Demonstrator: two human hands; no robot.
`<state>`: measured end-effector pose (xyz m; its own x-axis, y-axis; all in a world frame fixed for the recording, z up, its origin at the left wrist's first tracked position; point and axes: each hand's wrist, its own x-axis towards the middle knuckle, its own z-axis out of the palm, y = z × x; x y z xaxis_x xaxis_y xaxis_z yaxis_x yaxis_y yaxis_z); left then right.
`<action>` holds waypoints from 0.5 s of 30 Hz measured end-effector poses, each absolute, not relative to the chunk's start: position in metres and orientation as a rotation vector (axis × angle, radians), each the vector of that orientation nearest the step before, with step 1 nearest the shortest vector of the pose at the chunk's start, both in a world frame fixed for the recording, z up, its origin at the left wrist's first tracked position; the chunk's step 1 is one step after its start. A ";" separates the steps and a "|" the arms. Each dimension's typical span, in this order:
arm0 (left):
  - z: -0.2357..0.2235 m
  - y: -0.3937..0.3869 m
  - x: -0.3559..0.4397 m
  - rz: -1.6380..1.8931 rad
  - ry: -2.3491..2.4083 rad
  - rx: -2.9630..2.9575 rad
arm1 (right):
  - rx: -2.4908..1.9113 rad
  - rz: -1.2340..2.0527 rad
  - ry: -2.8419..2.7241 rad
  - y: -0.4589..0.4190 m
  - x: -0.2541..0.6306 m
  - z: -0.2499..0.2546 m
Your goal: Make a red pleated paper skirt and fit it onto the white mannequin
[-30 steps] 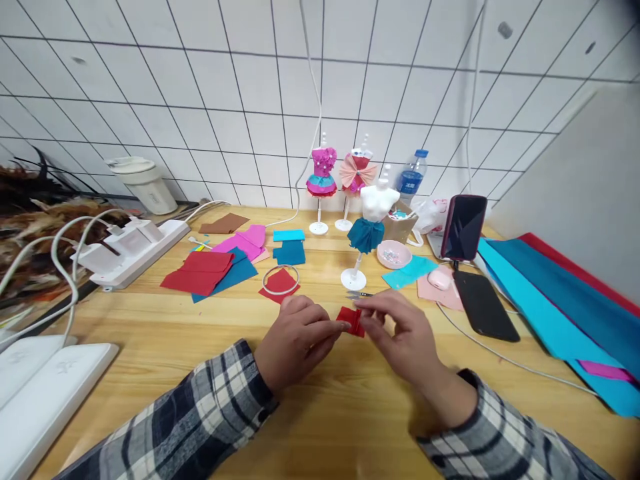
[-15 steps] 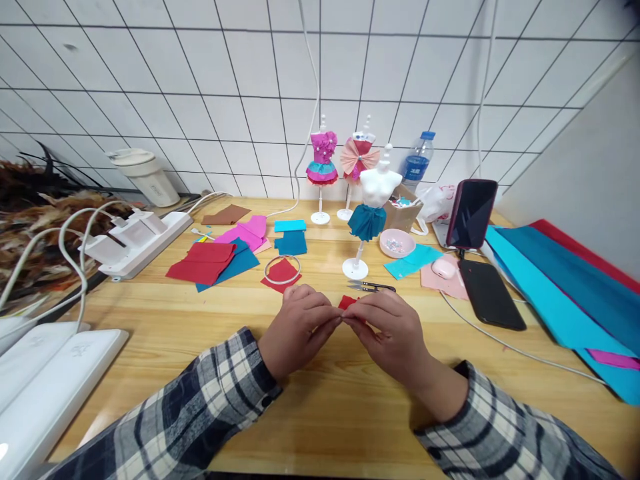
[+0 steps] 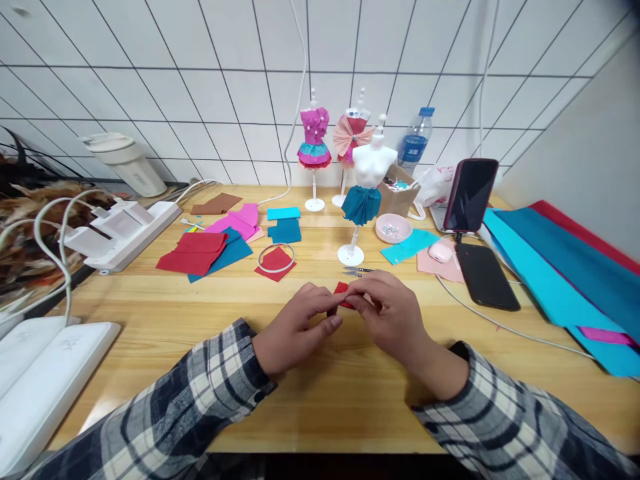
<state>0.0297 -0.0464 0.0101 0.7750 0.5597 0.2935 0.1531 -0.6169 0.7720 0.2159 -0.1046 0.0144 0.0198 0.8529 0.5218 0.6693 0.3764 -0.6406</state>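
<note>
In front of me a small red piece of cloth or crepe paper (image 3: 341, 288) is pinched between the thumb and fingertips of my right hand (image 3: 387, 310). My left hand (image 3: 297, 327) meets it from the other side. Its index finger reaches to the right fingertips, while the thumb stands apart below. Fingers cover much of the red piece. Just beyond my right hand lie thread snips (image 3: 356, 271), partly hidden by it. Behind them stands a white mini dress form (image 3: 375, 163) wearing a teal skirt (image 3: 361, 205).
Two dressed mini forms, one in a magenta dress (image 3: 315, 130), stand at the back. A metal ring (image 3: 259, 259) lies on a red square (image 3: 277, 255). Left are coloured pieces and a power strip (image 3: 125, 243); right, a bead dish (image 3: 394, 229), phone (image 3: 470, 197) and large folded sheets (image 3: 555, 267).
My left thumb has parted from its fingers and dropped lower. My right hand keeps its pinch on the red piece. The camera view has tilted slightly, so the table things sit higher.
</note>
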 end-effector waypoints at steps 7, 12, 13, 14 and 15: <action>0.009 -0.043 0.029 0.659 0.653 2.400 | -1.445 0.396 -1.527 -0.094 0.265 0.011; 0.009 -0.039 0.045 0.560 0.522 2.748 | -1.587 0.283 -1.844 -0.085 0.299 -0.017; 0.008 -0.039 0.051 0.518 0.482 2.805 | -1.606 0.250 -1.909 -0.084 0.302 -0.020; 0.007 -0.038 0.057 0.476 0.446 2.860 | -1.617 0.235 -1.965 -0.084 0.303 -0.022; 0.006 -0.037 0.062 0.443 0.420 2.911 | -1.623 0.240 -2.010 -0.084 0.304 -0.023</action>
